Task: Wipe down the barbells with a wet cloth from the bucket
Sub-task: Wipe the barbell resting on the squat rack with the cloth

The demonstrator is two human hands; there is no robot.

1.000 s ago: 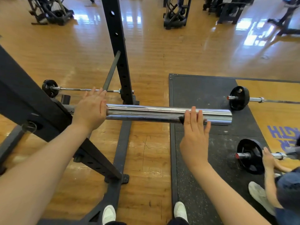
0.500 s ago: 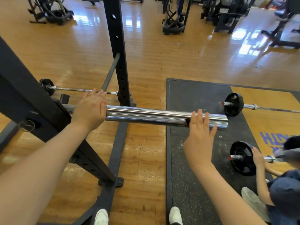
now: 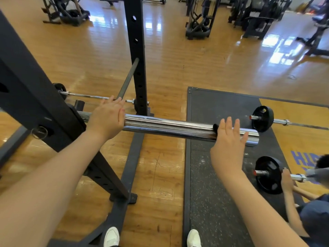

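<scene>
A thick chrome barbell sleeve [image 3: 169,126] juts rightwards out of the black rack at waist height. My left hand [image 3: 106,120] rests on the sleeve's inner end beside the rack, fingers straight and together. My right hand [image 3: 228,139] lies flat on the sleeve near its outer end, fingers straight and spread. It presses a dark cloth [image 3: 215,128] on the metal, and only a black edge of the cloth shows at the hand's left side. No bucket is in view.
The rack's upright [image 3: 135,50] and slanted beam [image 3: 35,97] stand left. A thin barbell [image 3: 85,95] lies behind them. On the black mat [image 3: 210,193], two more barbells carry black plates [image 3: 262,118] [image 3: 268,175]. A crouching person's hand [image 3: 286,179] holds the nearer one.
My right hand has slid to the right along the sleeve toward its outer end. My left hand has stayed in place. The view has tilted up a little.
</scene>
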